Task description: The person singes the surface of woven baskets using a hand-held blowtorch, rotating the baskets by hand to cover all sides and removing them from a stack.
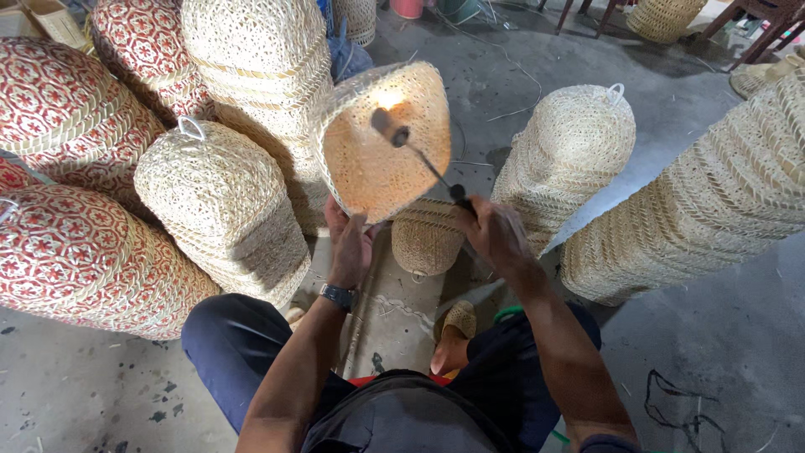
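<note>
With the left hand (350, 243) gripping the rim of the woven bamboo basket (386, 138) at upper centre and the right hand (495, 231) closed around a torch wand (423, 159) flaming inside it, lingering could have scorched the weave.

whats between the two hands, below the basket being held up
In the head view, a small woven basket sits on the floor between the left hand and right hand.

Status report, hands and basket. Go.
Left hand grips woven basket at rim. Right hand holds torch wand, flame at basket. Stacked baskets crowd left.
</note>
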